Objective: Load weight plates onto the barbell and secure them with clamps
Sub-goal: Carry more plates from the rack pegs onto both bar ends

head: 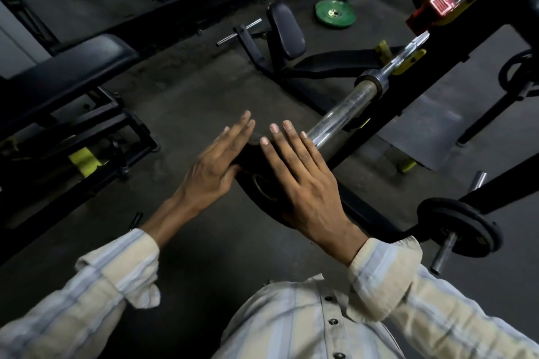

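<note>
- left hand point(214, 165) and right hand point(303, 181) press flat, fingers extended, on either side of the black plate point(256, 172).
- plate sits at the near end of the barbell sleeve point(342, 115).
- risk: flat palms could slip and the plate could tilt and jam.

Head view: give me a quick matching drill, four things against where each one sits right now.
Things:
1. black weight plate
2. green plate
3. red clamp
4. small black plate

Places:
A. lying on the floor beyond the barbell sleeve
B. up on the rack, top right
C. between the left hand and right hand
D. on a storage peg, lower right

Pairs: 1-C, 2-A, 3-B, 4-D
</note>
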